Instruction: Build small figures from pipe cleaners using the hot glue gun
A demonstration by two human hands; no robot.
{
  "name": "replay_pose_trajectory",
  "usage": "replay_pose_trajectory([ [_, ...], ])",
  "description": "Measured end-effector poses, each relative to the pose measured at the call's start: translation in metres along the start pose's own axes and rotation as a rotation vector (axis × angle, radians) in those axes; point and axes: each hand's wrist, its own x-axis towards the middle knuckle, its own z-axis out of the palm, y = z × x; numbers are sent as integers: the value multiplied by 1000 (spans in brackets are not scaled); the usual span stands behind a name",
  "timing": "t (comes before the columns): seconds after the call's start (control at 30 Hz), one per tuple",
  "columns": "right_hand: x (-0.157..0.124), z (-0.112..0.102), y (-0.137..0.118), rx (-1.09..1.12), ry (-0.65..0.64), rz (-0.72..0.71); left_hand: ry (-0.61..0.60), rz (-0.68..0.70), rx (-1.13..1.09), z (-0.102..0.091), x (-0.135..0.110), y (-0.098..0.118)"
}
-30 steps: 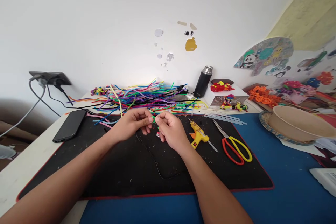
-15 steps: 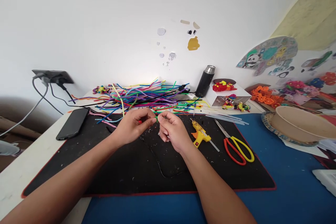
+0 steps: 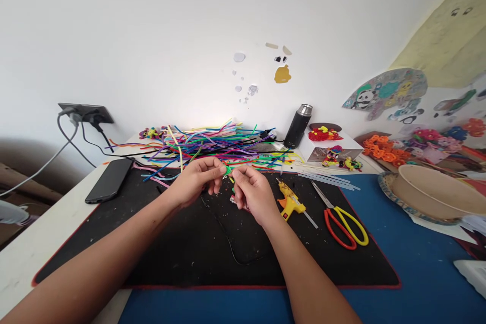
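Between my fingertips is a small green piece, which looks like a bit of pipe cleaner; its full shape is hidden. My left hand pinches it from the left, thumb against forefinger. From the other side my right hand pinches its right end. Both hands are raised above the black mat. A yellow glue gun lies just right of my right hand. Behind the hands spreads a pile of coloured pipe cleaners.
Scissors with red and yellow handles lie at the mat's right. A phone rests at the left. Toward the wall stand a black flask and a white box. Glue sticks lie behind the scissors; a round cardboard lid sits far right.
My fingertips have drawn slightly apart, so more of the green piece shows between them. The whole view has shifted a little, with things appearing lower.
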Motion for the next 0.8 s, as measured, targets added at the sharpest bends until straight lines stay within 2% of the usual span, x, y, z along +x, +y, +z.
replay_pose_trajectory([
  [0.17,-2,-3,3,-234,0,-121,6,-63,13,-3,-1,3],
  [0.33,-3,-3,6,-496,43,-222,-54,-161,13,-2,-1,1],
  [0.57,-3,-6,3,-707,112,-323,-188,-233,-42,-11,-1,-4],
  [0.8,-5,-4,3,-848,66,-347,-139,-217,24,-10,0,-2],
])
